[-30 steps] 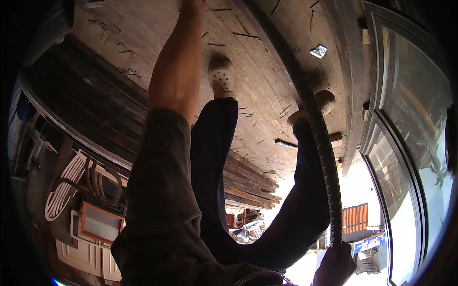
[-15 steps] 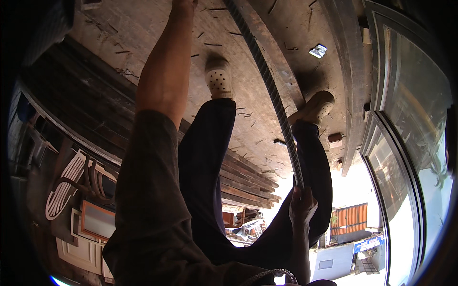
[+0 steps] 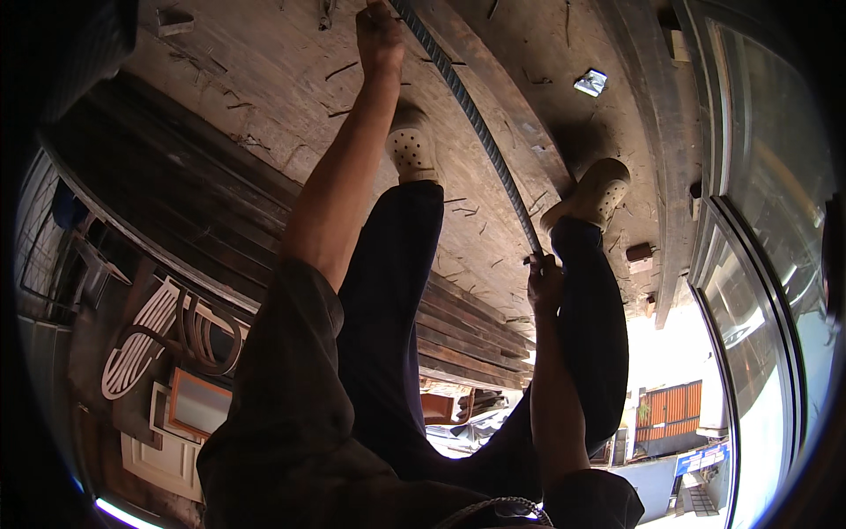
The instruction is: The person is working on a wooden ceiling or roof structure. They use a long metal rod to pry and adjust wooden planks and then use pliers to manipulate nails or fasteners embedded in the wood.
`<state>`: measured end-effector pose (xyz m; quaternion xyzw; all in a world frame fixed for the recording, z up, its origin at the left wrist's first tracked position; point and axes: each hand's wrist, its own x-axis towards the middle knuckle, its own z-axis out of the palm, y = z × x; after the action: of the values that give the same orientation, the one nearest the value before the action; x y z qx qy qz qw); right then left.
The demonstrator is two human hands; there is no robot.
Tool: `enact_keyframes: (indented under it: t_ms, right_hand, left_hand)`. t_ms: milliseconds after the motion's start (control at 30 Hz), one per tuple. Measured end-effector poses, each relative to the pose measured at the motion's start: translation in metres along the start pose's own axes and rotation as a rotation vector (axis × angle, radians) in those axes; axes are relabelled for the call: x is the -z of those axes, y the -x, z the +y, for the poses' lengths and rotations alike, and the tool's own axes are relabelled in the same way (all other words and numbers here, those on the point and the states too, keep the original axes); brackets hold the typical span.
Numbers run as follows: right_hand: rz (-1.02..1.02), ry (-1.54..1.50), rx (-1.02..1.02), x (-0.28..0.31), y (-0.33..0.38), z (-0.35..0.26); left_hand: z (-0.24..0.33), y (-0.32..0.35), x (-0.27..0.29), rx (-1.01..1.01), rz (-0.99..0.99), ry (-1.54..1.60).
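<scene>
A long ribbed steel bar [image 3: 476, 119] slants from the top edge of the view down toward my right leg. My right hand [image 3: 545, 280] is closed around its lower end, beside my right knee. My left hand [image 3: 381, 40] reaches far up to the top edge, closed in a fist just left of the bar's upper part. Its fingertips are turned away, so what they hold cannot be made out. Beneath the bar lies a dark wooden beam [image 3: 507, 84] on the dusty floor.
My feet, in beige clogs [image 3: 411, 152], stand either side of the bar. Stacked planks [image 3: 467, 331] lie at left, another long beam [image 3: 648, 97] at right. Nails and scraps litter the floor [image 3: 291, 97], with a silvery packet [image 3: 590, 83]. Glass-panelled frames [image 3: 762, 159] line the right side.
My left hand has come down and right into view, nearer the bar. My right hand has moved up with the bar's lower end, and the bar has shifted slightly left and upward.
</scene>
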<state>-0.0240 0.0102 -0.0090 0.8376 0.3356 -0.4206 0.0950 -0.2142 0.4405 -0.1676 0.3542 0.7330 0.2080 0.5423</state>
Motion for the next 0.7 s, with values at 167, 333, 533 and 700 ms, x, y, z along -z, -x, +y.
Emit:
enact_keyframes:
  t_ms: [167,333,533,700]
  right_hand:
    - [-0.122,-0.07,-0.005,-0.04,-0.026,0.001]
    - [-0.139,-0.021,-0.099,-0.066,-0.068,-0.007]
    - [-0.313,0.05,-0.054,-0.076,-0.102,-0.015]
    - [-0.077,0.057,0.123,-0.066,-0.057,-0.045]
  left_hand:
    - [-0.031,0.075,-0.026,0.263,0.018,0.332]
    - [-0.044,0.069,-0.055,0.299,0.105,0.537]
    - [-0.049,0.062,-0.06,0.324,0.014,0.52]
    - [-0.052,0.108,-0.05,0.107,-0.015,0.483]
